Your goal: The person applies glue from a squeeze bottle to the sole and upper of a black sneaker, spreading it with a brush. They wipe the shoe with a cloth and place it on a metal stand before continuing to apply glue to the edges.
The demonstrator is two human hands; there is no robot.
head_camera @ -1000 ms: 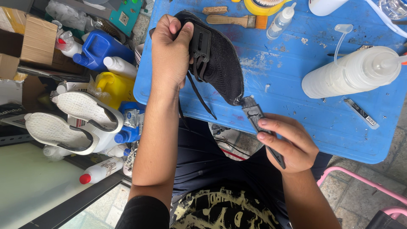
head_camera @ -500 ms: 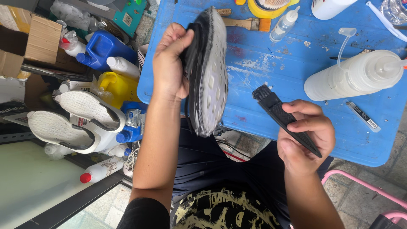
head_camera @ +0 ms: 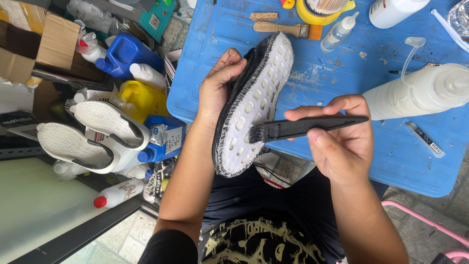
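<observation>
Head view shows the left hand (head_camera: pixel 217 93) with its fingers wrapped around the side of a black sneaker (head_camera: pixel 254 105), holding it sole-up over the near edge of the blue bench (head_camera: pixel 371 73). Fingers of the right hand (head_camera: pixel 337 142) are closed around a black brush (head_camera: pixel 303 128), whose bristle end touches the white studded sole. A white squeeze bottle (head_camera: pixel 420 93) lies on the bench just beyond the right hand.
</observation>
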